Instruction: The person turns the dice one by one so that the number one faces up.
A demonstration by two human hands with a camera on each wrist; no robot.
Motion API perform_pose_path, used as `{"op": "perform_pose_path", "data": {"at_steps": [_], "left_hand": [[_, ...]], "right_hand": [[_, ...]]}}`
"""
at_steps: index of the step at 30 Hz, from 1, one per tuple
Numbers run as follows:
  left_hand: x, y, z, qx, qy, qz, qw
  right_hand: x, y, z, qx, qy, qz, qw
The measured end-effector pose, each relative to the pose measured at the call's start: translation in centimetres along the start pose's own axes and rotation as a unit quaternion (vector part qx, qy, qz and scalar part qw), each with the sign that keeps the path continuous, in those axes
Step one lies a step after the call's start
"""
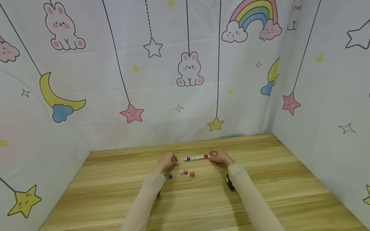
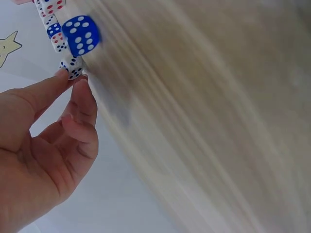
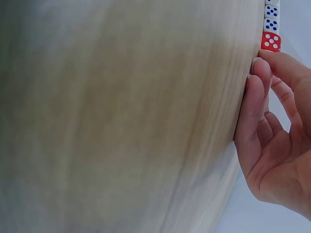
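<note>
Dice row; white die pinched in left hand; end die pinched in right hand

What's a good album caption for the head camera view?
Left hand pinching a white die, right hand at the right end of a row of dice on a wooden table.

wood-grain tabletop, white backdrop, printed rainbow, printed bunnies
</note>
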State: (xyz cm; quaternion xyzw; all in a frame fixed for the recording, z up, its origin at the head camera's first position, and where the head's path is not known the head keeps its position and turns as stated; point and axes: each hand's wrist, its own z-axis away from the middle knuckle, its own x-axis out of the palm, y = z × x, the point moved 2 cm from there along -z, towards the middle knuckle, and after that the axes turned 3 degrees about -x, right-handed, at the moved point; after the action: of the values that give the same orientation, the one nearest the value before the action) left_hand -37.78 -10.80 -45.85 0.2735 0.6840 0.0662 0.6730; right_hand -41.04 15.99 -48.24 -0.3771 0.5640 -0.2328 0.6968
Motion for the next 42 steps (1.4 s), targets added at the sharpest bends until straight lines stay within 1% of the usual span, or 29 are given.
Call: {"op": "perform_pose_path", "data": {"at_steps": [8,15,18,21,22,24,27,28,29,31,33,36,37,38,42], "left_hand": [[-0.1,0.0,0.1,0.009,-0.004,0.009,0.9999],[0.0,0.1,0.2,-0.014,-0.005,0.016,0.9998],[0.0,0.1,0.2,-0.020,-0.004,0.013,0.9997],[0.0,0.0,0.3,-0.024,-0.001,0.011,0.9997],[0.1,0.0,0.3,-0.024,0.000,0.014,0.9996],[0.1,-0.1,0.3,-0.023,-0.001,0.031,0.9993],[0.2,-0.4,0.3,-0.027,-0.008,0.074,0.9969],[0.2,-0.5,0.3,-0.026,-0.010,0.086,0.9959],[0.3,-0.7,0.3,-0.027,-0.012,0.098,0.9947],[0.3,-0.9,0.2,-0.032,-0.016,0.115,0.9927],[0.3,-1.1,0.1,-0.033,-0.018,0.123,0.9917],[0.2,-1.1,0.0,-0.038,-0.023,0.133,0.9902],[0.2,-1.1,0.0,-0.036,-0.023,0.132,0.9903],[0.3,-1.1,0.0,-0.035,-0.024,0.131,0.9905],[0.4,-0.8,0.0,-0.020,-0.026,0.128,0.9912]], "right_hand": [[0.0,0.0,0.0,0.002,0.001,0.002,1.000],[0.0,-0.1,0.2,-0.005,0.001,0.007,1.000],[0.0,0.0,0.0,-0.004,-0.004,-0.002,1.000],[-0.1,0.1,-0.2,-0.010,-0.013,-0.010,1.000],[-0.1,0.2,-0.3,-0.024,-0.019,-0.013,0.999],[-0.2,0.3,-0.4,-0.030,-0.023,-0.014,0.999],[-0.2,0.4,-0.4,-0.027,-0.020,-0.013,0.999],[-0.2,0.3,-0.4,-0.023,-0.018,-0.014,0.999],[-0.2,0.3,-0.4,-0.005,-0.012,-0.015,1.000],[-0.2,0.3,-0.5,0.004,-0.007,-0.015,1.000],[-0.1,0.4,-0.6,0.014,-0.004,-0.017,1.000],[-0.2,0.6,-0.7,0.006,-0.009,-0.016,1.000],[-0.2,0.6,-0.7,-0.010,-0.015,-0.017,1.000],[-0.2,0.7,-0.8,-0.014,-0.017,-0.016,1.000],[-0.2,0.7,-0.7,-0.013,-0.017,-0.014,1.000]]}}
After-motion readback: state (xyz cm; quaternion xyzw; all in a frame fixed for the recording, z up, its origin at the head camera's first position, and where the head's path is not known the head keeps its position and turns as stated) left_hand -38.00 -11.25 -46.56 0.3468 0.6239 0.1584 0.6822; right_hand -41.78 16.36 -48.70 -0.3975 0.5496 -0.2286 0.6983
